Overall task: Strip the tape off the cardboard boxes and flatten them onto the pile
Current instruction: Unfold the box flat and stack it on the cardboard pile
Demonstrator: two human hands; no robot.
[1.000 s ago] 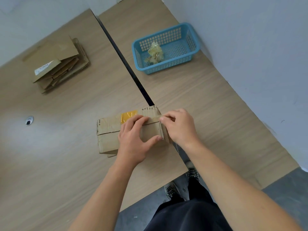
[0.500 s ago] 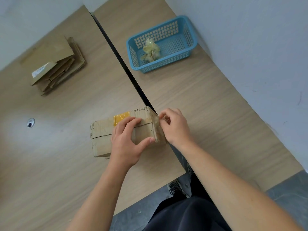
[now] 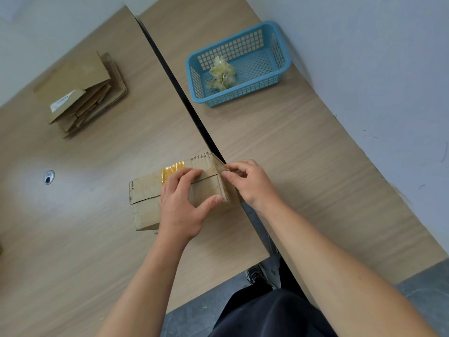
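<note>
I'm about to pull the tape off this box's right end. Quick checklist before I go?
1. Left hand holds the box down: ok.
2. Right hand has a pinch grip on the clear tape at the box's right end: ok.
3. Yellow tape off the top: not ok, it is on.
4. Basket has room for scraps: ok.
5. Pile top free for another box: ok.
6. Tape underneath the box: cannot tell.

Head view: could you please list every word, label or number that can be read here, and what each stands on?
Nothing can be read.
The white label on the flattened cardboard pile: dark print, too small and blurred to read.
The cardboard box and its yellow tape: no lettering visible.
The blue basket: no text visible.
</note>
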